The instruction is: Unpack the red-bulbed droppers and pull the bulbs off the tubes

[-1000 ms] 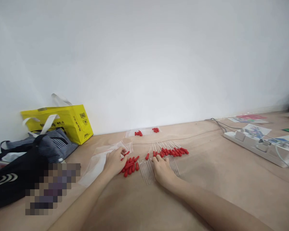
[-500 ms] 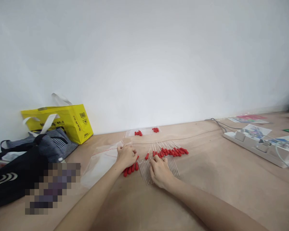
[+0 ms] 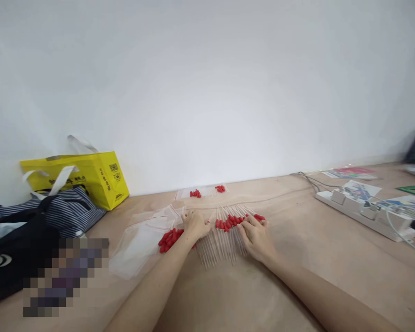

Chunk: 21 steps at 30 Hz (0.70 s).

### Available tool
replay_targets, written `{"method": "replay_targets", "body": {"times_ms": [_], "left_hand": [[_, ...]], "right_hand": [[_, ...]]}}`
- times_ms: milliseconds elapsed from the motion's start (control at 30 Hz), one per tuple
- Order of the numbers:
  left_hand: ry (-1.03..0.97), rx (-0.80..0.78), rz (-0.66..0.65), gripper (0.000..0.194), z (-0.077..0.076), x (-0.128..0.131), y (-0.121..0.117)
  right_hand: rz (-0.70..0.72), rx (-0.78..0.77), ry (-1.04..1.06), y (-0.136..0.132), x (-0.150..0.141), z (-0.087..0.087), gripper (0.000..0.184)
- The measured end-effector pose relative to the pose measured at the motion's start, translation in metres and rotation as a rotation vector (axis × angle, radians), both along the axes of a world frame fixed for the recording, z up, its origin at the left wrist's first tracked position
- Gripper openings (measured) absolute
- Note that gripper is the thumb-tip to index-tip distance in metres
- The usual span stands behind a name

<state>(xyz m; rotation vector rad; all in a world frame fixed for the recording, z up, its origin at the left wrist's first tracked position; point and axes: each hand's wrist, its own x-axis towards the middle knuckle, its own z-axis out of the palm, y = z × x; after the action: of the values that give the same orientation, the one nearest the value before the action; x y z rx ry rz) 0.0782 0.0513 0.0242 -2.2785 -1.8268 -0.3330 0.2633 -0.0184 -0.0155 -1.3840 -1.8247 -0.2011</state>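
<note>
L hand (image 3: 195, 224), fingers bent, is at L end of red bulbs (image 3: 230, 222) row; R hand (image 3: 258, 236), half curled, at R part, thin tubes (image 3: 222, 246) btwn; can't tell if either grips. Table (image 3: 290, 216) reaches back to wall (image 3: 228, 92); power strip (image 3: 363, 212) well apart, R side.

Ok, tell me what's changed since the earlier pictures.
The left hand has moved rightward from the loose pile of red bulbs to the left side of the thin clear tubes; whether it holds a bulb is unclear. The right hand has shifted right along the row of red bulbs, toward its right end. The yellow bag and white power strip stayed put.
</note>
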Motion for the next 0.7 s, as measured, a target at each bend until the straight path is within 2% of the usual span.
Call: {"method": "replay_targets", "body": {"times_ms": [100, 200, 267, 367, 500, 700], "left_hand": [[0.011, 0.057, -0.040, 0.022, 0.007, -0.009, -0.016], [0.036, 0.096, -0.130, 0.020, 0.010, -0.023, -0.042], [0.052, 0.124, -0.217, 0.019, 0.005, -0.033, -0.059], [0.012, 0.259, -0.399, 0.019, -0.012, -0.045, -0.077], [-0.141, 0.407, -0.520, 0.021, -0.030, -0.049, -0.087], [-0.256, 0.449, -0.591, 0.020, -0.033, -0.043, -0.087]], "right_hand": [[0.056, 0.062, 0.014, -0.001, -0.002, -0.002, 0.022], [0.121, 0.128, -0.016, -0.005, -0.007, 0.000, 0.018], [0.164, 0.167, -0.060, -0.009, -0.011, 0.002, 0.019], [0.238, 0.209, -0.136, -0.014, -0.020, 0.003, 0.023], [0.331, 0.240, -0.211, -0.015, -0.034, -0.003, 0.020], [0.348, 0.239, -0.253, -0.014, -0.042, -0.014, 0.017]]}}
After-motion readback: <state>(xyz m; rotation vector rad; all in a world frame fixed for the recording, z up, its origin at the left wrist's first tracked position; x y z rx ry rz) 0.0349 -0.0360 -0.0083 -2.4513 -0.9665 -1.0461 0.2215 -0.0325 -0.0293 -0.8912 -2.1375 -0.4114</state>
